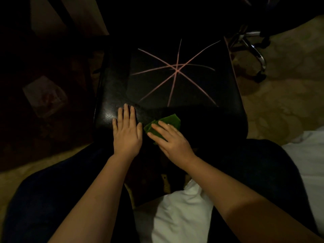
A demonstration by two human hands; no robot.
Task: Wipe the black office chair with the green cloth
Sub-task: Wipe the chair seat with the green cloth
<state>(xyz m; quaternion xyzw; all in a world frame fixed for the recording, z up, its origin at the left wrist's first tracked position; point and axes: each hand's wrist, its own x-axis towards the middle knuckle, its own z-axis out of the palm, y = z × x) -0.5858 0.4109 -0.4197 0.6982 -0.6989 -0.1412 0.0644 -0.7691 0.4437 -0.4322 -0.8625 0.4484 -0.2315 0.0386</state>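
Chair (115, 88) ahead: left hand (127, 133) lies flat, fingers straight, on the seat's near edge, likely bracing it. Right hand (172, 140) presses the folded cloth (171, 121) onto that edge with flat fingers, gripping nothing, probably to sweep toward the pink lines (176, 69) mid-seat.

Black chair seat (115, 95) with pink star-shaped lines (176, 71), green cloth (168, 122), white fabric (182, 213)

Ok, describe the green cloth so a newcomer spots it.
Start at the black office chair seat, crossed by pink lines. At its near edge the right hand presses on a folded cloth, beside the left hand. It is the only green thing there.
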